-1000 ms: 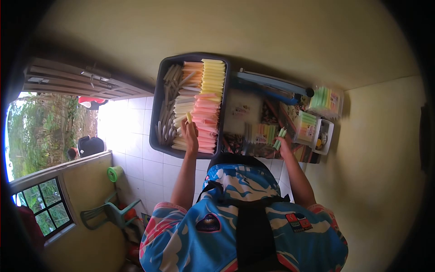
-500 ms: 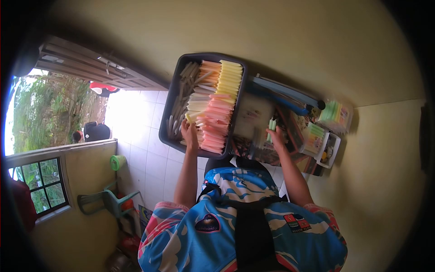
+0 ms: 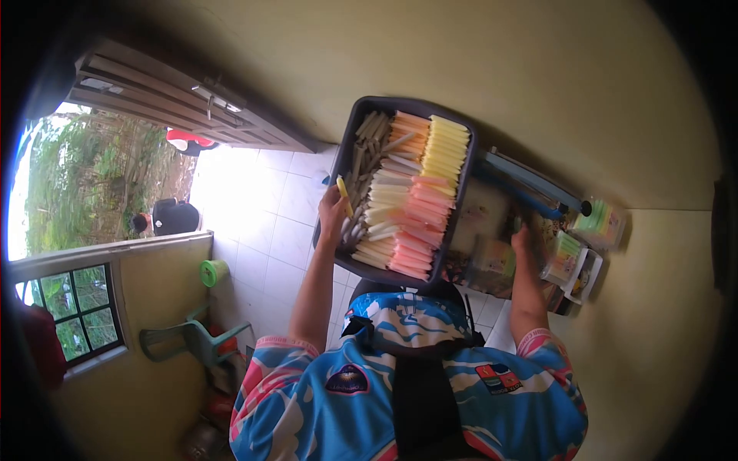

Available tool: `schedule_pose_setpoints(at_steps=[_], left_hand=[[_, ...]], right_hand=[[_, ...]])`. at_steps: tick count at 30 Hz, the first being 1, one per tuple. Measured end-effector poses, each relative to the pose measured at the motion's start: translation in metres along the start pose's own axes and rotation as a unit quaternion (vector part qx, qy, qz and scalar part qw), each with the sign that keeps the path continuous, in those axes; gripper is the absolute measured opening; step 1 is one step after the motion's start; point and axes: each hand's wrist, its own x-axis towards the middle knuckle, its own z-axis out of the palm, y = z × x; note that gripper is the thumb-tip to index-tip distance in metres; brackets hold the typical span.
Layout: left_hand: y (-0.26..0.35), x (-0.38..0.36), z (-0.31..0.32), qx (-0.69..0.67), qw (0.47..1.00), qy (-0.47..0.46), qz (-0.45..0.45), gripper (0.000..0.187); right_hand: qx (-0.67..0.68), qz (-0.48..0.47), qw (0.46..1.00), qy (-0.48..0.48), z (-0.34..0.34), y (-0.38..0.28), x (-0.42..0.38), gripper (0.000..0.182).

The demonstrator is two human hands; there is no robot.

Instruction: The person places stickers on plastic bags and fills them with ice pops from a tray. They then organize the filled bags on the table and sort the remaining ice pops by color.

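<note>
Indoors, the left hand [image 3: 333,211] is pinching a yellow stick [image 3: 343,196] upright over the dark tray's [image 3: 361,269] floor-side rim, while the right hand's [image 3: 524,240] grip is staying unclear.

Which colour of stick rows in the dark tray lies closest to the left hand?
The grey-brown sticks at the tray's left edge. The left hand, holding one yellow stick, is beside them; the orange, yellow and pink rows lie farther right.
</note>
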Motion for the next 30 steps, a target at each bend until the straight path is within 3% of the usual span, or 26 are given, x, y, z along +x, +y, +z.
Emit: schedule_pose_setpoints(at_steps=[2, 5, 8, 9, 13, 14, 16, 19, 22, 25, 28, 30], left_hand=[[-0.001, 0.014, -0.011, -0.037, 0.998, -0.041, 0.029, 0.025], [0.004, 0.034, -0.026, 0.069, 0.997, -0.004, -0.016, 0.016], [-0.013, 0.063, -0.035, 0.233, 0.969, 0.035, 0.073, 0.019], [-0.015, 0.07, -0.037, 0.261, 0.961, 0.032, 0.08, 0.025], [0.001, 0.081, -0.043, 0.315, 0.944, -0.047, 0.087, 0.039], [0.006, 0.082, -0.042, 0.311, 0.945, -0.067, 0.077, 0.041], [0.005, 0.085, -0.04, 0.314, 0.941, -0.098, 0.082, 0.043], [-0.005, 0.089, -0.038, 0.329, 0.931, -0.106, 0.118, 0.045], [-0.016, 0.087, -0.037, 0.319, 0.935, -0.086, 0.129, 0.045], [-0.019, 0.092, -0.033, 0.284, 0.945, -0.084, 0.136, 0.04], [-0.017, 0.09, -0.034, 0.241, 0.957, -0.086, 0.137, 0.036], [-0.016, 0.087, -0.035, 0.212, 0.965, -0.091, 0.125, 0.034]], right_hand=[[-0.039, 0.014, 0.997, 0.064, 0.006, -0.006, -0.011, 0.055], [-0.074, 0.057, 0.983, 0.158, 0.014, -0.015, -0.025, 0.052], [-0.036, -0.01, 0.967, 0.251, 0.005, -0.087, -0.086, 0.049], [0.125, -0.029, 0.968, 0.214, 0.024, -0.085, -0.088, 0.046], [0.311, -0.086, 0.936, 0.139, 0.049, -0.176, -0.171, 0.042], [0.367, -0.051, 0.924, 0.096, 0.043, -0.212, -0.196, 0.044], [0.247, -0.11, 0.954, 0.133, 0.053, -0.234, -0.212, 0.047], [0.069, -0.159, 0.942, 0.287, 0.063, -0.251, -0.215, 0.049], [0.084, -0.195, 0.932, 0.295, 0.04, -0.282, -0.211, 0.048], [0.12, -0.309, 0.911, 0.244, 0.031, -0.312, -0.195, 0.045], [0.182, -0.35, 0.918, 0.03, 0.053, -0.346, -0.174, 0.042], [0.107, -0.39, 0.914, -0.032, 0.066, -0.373, -0.165, 0.038]])
